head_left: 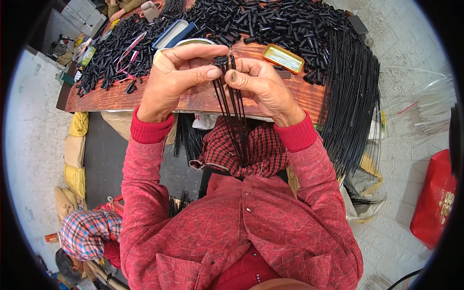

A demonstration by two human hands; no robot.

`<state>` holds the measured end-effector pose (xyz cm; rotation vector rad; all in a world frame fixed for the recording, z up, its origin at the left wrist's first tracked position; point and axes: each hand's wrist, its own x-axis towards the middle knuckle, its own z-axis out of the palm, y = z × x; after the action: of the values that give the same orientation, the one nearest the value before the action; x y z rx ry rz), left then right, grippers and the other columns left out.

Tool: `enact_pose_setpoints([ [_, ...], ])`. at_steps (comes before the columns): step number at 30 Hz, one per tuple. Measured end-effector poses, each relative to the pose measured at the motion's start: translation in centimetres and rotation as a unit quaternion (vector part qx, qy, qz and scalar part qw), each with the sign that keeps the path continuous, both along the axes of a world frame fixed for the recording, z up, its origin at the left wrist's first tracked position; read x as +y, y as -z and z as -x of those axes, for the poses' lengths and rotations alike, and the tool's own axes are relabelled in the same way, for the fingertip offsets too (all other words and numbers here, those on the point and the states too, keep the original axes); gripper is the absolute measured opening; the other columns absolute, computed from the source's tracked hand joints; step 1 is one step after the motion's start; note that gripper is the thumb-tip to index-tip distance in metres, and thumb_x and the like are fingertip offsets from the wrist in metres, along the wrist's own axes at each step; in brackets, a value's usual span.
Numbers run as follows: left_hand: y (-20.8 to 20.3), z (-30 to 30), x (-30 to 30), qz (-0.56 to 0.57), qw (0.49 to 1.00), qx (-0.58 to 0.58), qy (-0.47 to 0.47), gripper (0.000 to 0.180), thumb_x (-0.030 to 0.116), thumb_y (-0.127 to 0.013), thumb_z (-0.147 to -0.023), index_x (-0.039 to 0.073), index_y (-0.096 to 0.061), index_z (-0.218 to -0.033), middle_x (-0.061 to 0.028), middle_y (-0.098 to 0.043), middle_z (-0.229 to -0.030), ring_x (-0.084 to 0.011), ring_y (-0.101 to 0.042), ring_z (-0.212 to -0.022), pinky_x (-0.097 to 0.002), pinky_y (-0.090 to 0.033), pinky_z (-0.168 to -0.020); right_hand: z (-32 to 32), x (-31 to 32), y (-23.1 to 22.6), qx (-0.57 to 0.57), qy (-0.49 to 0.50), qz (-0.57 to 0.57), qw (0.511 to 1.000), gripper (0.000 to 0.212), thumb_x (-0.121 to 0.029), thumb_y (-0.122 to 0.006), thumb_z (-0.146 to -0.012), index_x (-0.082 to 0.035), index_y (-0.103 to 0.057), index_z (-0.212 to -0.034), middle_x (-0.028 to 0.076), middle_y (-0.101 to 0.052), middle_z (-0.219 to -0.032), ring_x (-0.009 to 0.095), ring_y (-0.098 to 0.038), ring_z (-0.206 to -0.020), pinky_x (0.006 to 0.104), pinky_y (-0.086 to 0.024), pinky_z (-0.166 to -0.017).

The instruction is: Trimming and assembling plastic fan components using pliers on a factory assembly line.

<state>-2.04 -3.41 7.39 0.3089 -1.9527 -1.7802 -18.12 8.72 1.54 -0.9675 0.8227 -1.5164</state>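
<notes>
Taking clock directions from the middle of the view, the person's left hand is at 11 o'clock and the right hand at 1 o'clock, both narrowed to a pinch on slim black rods at 12. The rods' thicker tops sit between the fingertips; their lower ends slant down over a red-and-black checked cloth on the lap. A pale bandage wraps part of the left hand. Beyond the hands, the brown wooden worktop carries a heap of small black tubular pieces across 12 o'clock, a blue-edged case at 11 and an orange-rimmed tin at 1. Long black rods in a thick sheaf drape over its edge at 2.
</notes>
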Motion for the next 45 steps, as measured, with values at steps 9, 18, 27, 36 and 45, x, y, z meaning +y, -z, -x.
enact_pose_setpoints([
  [9,0.5,0.5,-0.3,-0.013,1.0,0.011,0.02,0.034,-0.002,-0.072,-0.077,-0.004,-0.065,-0.111,-0.0131,-0.068,-0.108,-0.0139,-0.065,-0.092,-0.0254,-0.053,-0.082,0.4,0.4,-0.3,0.008,0.014,-0.004,1.0,0.029,-0.027,-0.071,-0.087,-0.001,-0.065,-0.098,0.001,-0.065,-0.087,0.007,-0.06,-0.075,0.0223,-0.049,-0.067],
  [18,1.8,0.8,-0.5,-0.041,0.989,0.11,0.093,0.029,0.005,-0.078,-0.073,-0.002,-0.068,-0.099,-0.0098,-0.064,-0.097,-0.0171,-0.063,-0.091,-0.0279,-0.05,-0.084,-0.4,2.2,-1.3,0.018,0.022,-0.009,1.0,0.026,-0.026,-0.073,-0.086,-0.002,-0.065,-0.091,0.001,-0.064,-0.082,0.007,-0.058,-0.071,0.0213,-0.046,-0.063],
  [27,1.4,2.3,-1.4,-0.064,0.983,0.098,0.139,0.026,0.001,-0.081,-0.067,0.002,-0.061,-0.084,-0.0075,-0.059,-0.088,-0.0145,-0.058,-0.081,-0.026,-0.048,-0.075,1.2,1.5,-1.5,-0.018,-0.027,-0.038,0.999,0.025,-0.027,-0.074,-0.085,-0.005,-0.065,-0.091,-0.002,-0.063,-0.082,0.006,-0.057,-0.071,0.0211,-0.046,-0.064],
  [36,2.5,2.8,-1.7,-0.032,0.968,0.139,0.206,0.031,-0.001,-0.086,-0.055,0.001,-0.069,-0.082,-0.0031,-0.064,-0.081,-0.0124,-0.058,-0.077,-0.0267,-0.046,-0.068,0.1,2.5,-1.2,-0.001,-0.061,-0.075,0.995,0.025,-0.023,-0.077,-0.081,-0.005,-0.063,-0.091,-0.001,-0.062,-0.08,0.005,-0.054,-0.064,0.0193,-0.04,-0.055],
  [45,1.0,3.2,-0.3,0.006,0.93,0.208,0.301,0.027,0.017,-0.09,-0.057,0.012,-0.074,-0.077,-0.0025,-0.06,-0.075,-0.0129,-0.054,-0.068,-0.0271,-0.041,-0.06,-1.6,4.3,-2.7,-0.042,-0.072,-0.028,0.996,0.022,-0.013,-0.077,-0.08,0.001,-0.068,-0.094,0.007,-0.069,-0.093,0.012,-0.064,-0.084,0.0242,-0.048,-0.078],
])
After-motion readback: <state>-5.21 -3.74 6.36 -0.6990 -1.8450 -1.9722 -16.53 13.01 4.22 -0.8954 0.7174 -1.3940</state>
